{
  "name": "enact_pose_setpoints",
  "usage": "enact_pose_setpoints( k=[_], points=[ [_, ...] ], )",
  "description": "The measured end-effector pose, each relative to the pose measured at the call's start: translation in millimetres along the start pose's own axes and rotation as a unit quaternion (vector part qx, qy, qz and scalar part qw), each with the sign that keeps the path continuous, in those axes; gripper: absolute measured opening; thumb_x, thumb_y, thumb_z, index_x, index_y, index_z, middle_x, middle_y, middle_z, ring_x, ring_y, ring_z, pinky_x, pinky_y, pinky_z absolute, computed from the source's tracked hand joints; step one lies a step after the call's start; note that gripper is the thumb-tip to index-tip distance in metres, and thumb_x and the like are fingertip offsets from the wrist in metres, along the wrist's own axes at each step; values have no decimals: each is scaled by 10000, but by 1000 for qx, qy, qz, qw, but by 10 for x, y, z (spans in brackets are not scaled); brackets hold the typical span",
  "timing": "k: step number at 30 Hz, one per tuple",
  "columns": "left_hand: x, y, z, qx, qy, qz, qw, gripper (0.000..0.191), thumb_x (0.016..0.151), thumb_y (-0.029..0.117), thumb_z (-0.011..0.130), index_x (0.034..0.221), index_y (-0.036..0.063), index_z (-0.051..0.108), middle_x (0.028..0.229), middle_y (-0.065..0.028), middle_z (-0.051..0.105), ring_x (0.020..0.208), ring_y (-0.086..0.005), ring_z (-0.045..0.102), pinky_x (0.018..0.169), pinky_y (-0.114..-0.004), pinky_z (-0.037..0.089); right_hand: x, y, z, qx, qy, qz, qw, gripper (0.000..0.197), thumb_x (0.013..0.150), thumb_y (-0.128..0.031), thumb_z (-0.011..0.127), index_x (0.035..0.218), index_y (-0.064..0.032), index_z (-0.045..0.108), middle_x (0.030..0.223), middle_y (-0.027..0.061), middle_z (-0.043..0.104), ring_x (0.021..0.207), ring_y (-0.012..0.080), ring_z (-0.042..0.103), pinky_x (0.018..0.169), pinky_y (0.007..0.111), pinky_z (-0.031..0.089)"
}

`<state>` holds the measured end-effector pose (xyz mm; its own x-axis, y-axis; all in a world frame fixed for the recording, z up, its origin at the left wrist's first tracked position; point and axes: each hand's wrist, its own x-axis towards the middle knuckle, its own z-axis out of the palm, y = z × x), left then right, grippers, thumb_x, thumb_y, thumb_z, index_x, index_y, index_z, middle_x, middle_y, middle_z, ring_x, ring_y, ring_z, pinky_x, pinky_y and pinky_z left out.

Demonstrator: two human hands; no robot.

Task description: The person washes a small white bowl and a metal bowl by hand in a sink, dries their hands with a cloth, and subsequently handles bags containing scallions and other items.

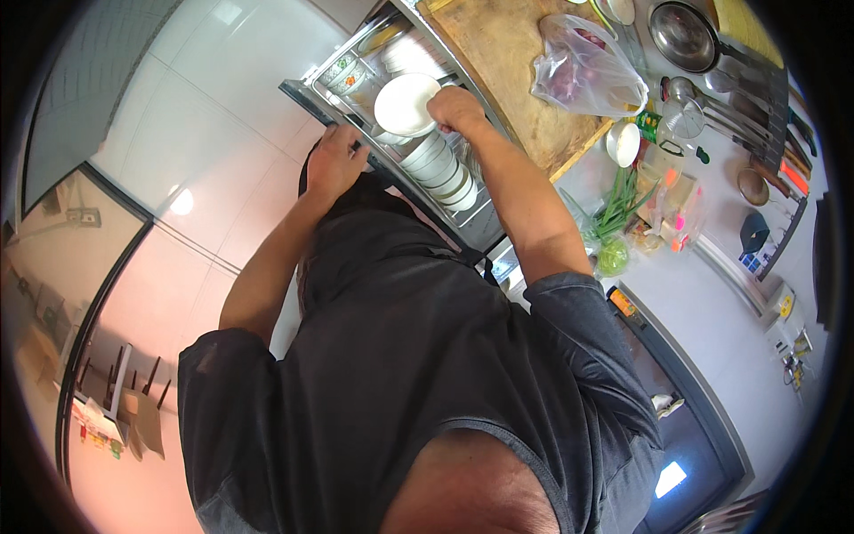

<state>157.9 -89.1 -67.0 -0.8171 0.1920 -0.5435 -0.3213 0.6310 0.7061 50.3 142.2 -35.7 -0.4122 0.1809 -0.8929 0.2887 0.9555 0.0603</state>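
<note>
A pulled-out drawer with a wire dish rack (475, 212) lies before me. My right hand (456, 110) pinches the rim of a white bowl (405, 103), which is held over the rack with its inside facing up. Beneath it, a row of nested white bowls (437, 170) rests on edge in the rack. At the dark drawer front (307, 100) is my left hand (337, 157), its fingers bent and apart, with nothing seen in it. Flower-patterned bowls (347, 77) and upright white plates (415, 57) fill the drawer's far end.
Above the drawer, a wooden cutting board (490, 43) carries a plastic bag of purplish produce (580, 70). Spring onions (617, 200), a green vegetable (610, 257) and a small white bowl (623, 144) are on the counter. A metal pan (682, 35) and several utensils hang along the wall.
</note>
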Motion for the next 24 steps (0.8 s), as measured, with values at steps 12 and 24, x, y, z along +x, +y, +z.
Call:
enact_pose_setpoints(
  k=[12,24],
  points=[
    [395,363,306,53,-84,285,953,209,868,201,608,1018,61,644,919,-177,648,874,-396,609,778,-450,478,-12,-9,-41,113,-5,-9,994,270,804,-91,442,780,52,669,625,142,640,449,193,585,436,339,481],
    [758,394,649,-171,-239,18,956,280,969,172,542,1144,-36,607,1032,-81,663,952,-192,633,834,-333,491,-164,739,564,426,85,-35,900,641,945,-500,427,657,23,659,587,105,636,510,200,624,540,327,525]
  ],
)
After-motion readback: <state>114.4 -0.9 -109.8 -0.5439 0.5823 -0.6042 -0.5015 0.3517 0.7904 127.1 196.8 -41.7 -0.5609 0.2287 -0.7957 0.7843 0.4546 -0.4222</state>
